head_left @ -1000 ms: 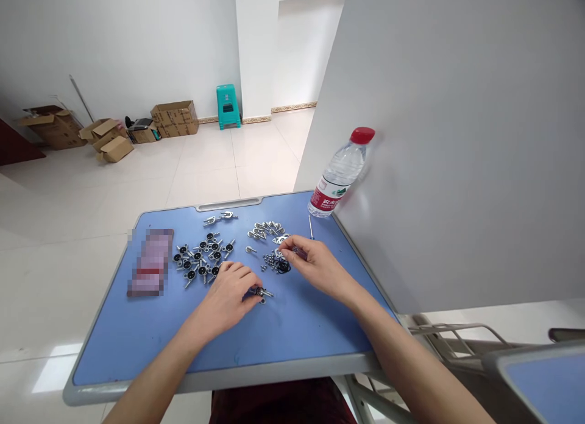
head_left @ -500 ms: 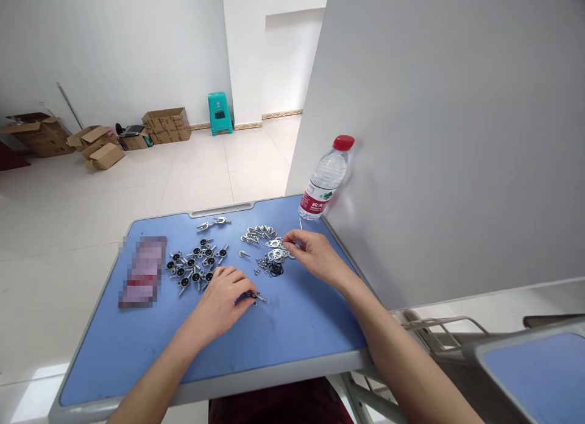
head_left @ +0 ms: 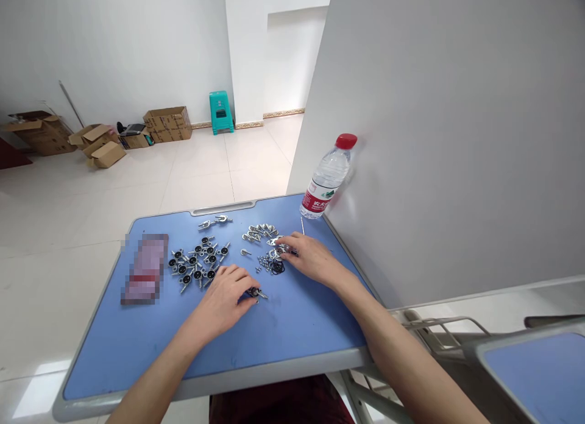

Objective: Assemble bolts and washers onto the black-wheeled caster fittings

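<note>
We observe the left hand (head_left: 228,295) pinching a metal fitting (head_left: 261,295) near-left of the black rings (head_left: 277,268). The right hand (head_left: 313,261) touches flat plates (head_left: 273,253) beyond them; its grip we cannot tell

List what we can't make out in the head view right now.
Metal part, head view: partly covered by the left hand.
Flat plates, head view: partly behind the right hand; whether it holds one is unclear.
Small metal bits, head view: too small to count.
Purple item, head view: pixelated, markings unreadable.
Second table, head view: cut off by the right edge.
</note>
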Action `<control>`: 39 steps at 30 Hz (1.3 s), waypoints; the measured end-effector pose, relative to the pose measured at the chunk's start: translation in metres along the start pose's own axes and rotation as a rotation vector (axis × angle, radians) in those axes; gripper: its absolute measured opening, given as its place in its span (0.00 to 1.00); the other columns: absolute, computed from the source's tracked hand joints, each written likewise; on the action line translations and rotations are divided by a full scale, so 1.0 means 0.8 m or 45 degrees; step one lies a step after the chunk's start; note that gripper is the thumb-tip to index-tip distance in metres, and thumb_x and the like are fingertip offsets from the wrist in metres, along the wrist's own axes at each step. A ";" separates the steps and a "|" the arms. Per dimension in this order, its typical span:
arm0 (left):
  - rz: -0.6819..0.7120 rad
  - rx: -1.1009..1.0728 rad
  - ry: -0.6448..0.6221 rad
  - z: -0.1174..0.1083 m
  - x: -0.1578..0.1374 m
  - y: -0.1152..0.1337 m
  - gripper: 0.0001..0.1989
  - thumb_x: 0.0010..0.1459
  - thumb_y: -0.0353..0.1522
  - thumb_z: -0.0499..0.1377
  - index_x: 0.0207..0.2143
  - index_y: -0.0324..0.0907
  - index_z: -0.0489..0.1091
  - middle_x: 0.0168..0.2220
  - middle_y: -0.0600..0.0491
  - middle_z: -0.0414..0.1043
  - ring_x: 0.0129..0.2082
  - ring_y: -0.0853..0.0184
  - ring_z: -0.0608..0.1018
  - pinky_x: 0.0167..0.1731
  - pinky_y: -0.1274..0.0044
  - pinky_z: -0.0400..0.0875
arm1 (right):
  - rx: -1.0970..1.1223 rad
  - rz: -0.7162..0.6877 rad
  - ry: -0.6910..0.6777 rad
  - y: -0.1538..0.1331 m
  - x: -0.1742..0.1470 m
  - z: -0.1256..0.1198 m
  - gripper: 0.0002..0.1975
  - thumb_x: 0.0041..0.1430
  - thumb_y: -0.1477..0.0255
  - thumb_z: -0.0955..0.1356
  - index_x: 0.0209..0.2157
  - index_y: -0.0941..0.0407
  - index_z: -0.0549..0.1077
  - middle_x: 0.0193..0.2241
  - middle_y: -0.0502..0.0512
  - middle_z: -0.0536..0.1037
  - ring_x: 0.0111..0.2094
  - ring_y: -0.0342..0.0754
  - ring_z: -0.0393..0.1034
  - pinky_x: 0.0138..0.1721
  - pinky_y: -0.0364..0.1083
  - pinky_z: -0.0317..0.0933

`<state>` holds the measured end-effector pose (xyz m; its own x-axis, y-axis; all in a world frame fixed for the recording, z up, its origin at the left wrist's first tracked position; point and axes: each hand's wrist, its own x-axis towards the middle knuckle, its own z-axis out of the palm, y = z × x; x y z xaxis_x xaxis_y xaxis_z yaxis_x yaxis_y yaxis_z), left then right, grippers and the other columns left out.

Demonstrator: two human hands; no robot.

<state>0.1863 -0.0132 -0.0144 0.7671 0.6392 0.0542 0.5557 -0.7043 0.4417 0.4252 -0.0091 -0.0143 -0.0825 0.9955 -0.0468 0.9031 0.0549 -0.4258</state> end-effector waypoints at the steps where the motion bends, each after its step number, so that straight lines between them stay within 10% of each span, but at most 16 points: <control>1: -0.002 0.006 -0.001 0.001 0.000 0.000 0.08 0.57 0.26 0.63 0.39 0.43 0.70 0.38 0.55 0.72 0.40 0.62 0.71 0.44 0.68 0.63 | -0.017 0.004 -0.006 0.000 0.000 0.001 0.15 0.61 0.75 0.67 0.49 0.52 0.74 0.39 0.55 0.75 0.34 0.48 0.70 0.32 0.43 0.54; 31: -0.107 -0.175 0.177 -0.016 -0.002 0.002 0.03 0.61 0.33 0.59 0.37 0.44 0.71 0.36 0.55 0.73 0.39 0.63 0.73 0.47 0.66 0.64 | 0.320 0.005 0.155 -0.006 0.000 -0.006 0.05 0.56 0.78 0.66 0.29 0.57 0.73 0.30 0.52 0.75 0.28 0.43 0.64 0.31 0.42 0.56; 39: -0.113 -0.526 0.393 -0.009 0.004 0.009 0.12 0.67 0.33 0.49 0.37 0.42 0.71 0.34 0.52 0.74 0.34 0.66 0.75 0.36 0.76 0.70 | 1.015 -0.482 0.333 -0.059 -0.029 0.028 0.08 0.59 0.67 0.69 0.28 0.55 0.77 0.24 0.51 0.73 0.26 0.43 0.65 0.26 0.42 0.58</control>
<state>0.1904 -0.0143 -0.0044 0.5579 0.7961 0.2344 0.3938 -0.5026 0.7696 0.3749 -0.0363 -0.0133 -0.1276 0.9131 0.3872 0.2698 0.4076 -0.8724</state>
